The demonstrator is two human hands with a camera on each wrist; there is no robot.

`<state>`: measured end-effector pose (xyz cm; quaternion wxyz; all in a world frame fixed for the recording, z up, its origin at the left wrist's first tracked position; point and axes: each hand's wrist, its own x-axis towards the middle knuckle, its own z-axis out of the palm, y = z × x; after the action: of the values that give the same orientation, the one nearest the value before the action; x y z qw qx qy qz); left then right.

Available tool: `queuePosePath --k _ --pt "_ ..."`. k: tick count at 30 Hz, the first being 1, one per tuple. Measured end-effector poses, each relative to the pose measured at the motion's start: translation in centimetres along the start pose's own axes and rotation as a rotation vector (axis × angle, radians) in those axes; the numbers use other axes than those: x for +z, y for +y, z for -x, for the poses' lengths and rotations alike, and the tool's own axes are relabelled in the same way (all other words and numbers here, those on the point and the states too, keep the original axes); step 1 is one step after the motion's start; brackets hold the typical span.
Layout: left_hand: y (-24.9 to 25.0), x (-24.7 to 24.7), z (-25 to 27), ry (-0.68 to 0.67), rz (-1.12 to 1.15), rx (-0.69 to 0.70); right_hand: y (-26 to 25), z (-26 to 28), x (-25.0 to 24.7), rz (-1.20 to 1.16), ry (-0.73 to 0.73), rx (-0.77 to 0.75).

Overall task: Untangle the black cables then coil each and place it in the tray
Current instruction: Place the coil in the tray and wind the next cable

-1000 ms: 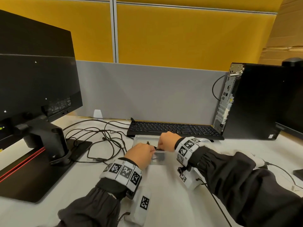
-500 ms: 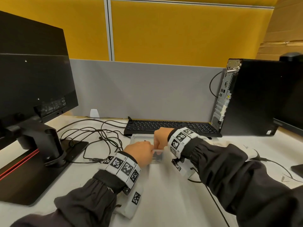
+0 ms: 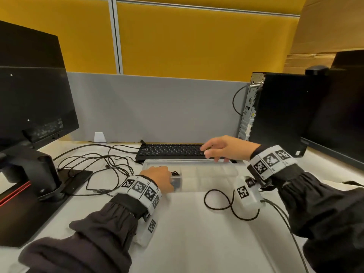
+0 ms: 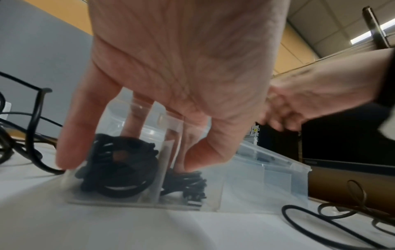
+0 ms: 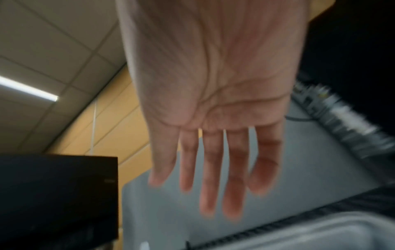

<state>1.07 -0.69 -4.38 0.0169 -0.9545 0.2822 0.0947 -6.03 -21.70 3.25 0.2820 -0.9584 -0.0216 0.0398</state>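
A clear plastic tray (image 3: 212,172) with compartments lies in front of the keyboard. My left hand (image 3: 157,180) reaches over its left end, and the fingers (image 4: 85,128) point down around the end compartments. One coiled black cable (image 4: 119,174) sits in the end compartment. A second bundle (image 4: 188,184) lies in the one beside it, under my thumb. My right hand (image 3: 220,149) hovers above the tray's far edge with straight fingers (image 5: 213,169), holding nothing. Loose black cables (image 3: 98,166) lie tangled on the desk to the left.
A black keyboard (image 3: 171,152) sits right behind the tray. A monitor on its stand (image 3: 45,174) fills the left, a PC tower (image 3: 279,115) and another monitor (image 3: 338,119) the right. A black cable loop (image 3: 218,200) lies before the tray.
My right hand has lifted out of the tray's left end and moved right and up, with its fingers spread. My left hand stays at the tray's left end.
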Motion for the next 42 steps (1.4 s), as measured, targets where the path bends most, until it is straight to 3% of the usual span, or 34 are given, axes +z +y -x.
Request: queuePosePath --k 2,4,6,9,11,14,16,18,20,24,28,34,38,40,42 --pt "0.2 -0.3 0.2 -0.002 -0.02 0.006 1.6 1.9 0.3 0.15 -0.163 0.091" --pt "0.4 -0.5 0.5 -0.001 -0.017 0.012 3.1 3.2 1.2 0.273 -0.222 0.163" --pt "0.3 -0.2 1.0 0.007 0.027 0.015 3.8 4.5 1.9 0.367 -0.152 0.174" --pt "0.4 0.7 2.5 0.009 0.143 -0.007 4.2 6.6 2.4 0.461 0.054 0.046" --pt "1.3 0.4 4.3 0.155 0.168 -0.014 4.5 7.6 2.5 0.555 -0.005 0.007" --pt "4.9 -0.6 6.5 0.385 0.221 0.156 5.5 7.7 4.2 0.661 -0.196 0.074" --pt "7.9 -0.7 7.0 0.302 0.283 0.269 5.8 6.9 5.4 0.688 -0.188 0.016" --pt "10.0 -0.1 6.8 0.166 0.324 0.324 5.5 6.5 5.4 0.613 -0.118 -0.1" --pt "10.8 0.5 6.2 0.119 0.426 0.365 4.7 6.6 4.0 0.398 -0.018 -0.194" --pt "8.9 -0.4 5.4 0.236 0.901 0.382 2.8 8.4 0.3 0.03 0.128 -0.253" --pt "5.8 -2.8 6.3 0.38 0.882 0.379 3.3 9.8 -2.5 0.072 0.254 -0.223" --pt "1.4 -4.7 6.8 0.443 0.839 0.297 6.3 11.2 -5.5 0.183 0.573 -0.066" --pt "-0.5 -4.7 7.2 0.463 0.724 0.222 10.6 12.2 -7.4 0.339 0.842 0.19" --pt "-0.9 -4.5 7.3 0.439 0.751 0.198 11.4 12.5 -7.1 0.417 0.842 0.348" --pt "-0.4 -4.3 7.1 0.444 0.764 0.193 10.5 12.0 -5.8 0.538 0.738 0.451"
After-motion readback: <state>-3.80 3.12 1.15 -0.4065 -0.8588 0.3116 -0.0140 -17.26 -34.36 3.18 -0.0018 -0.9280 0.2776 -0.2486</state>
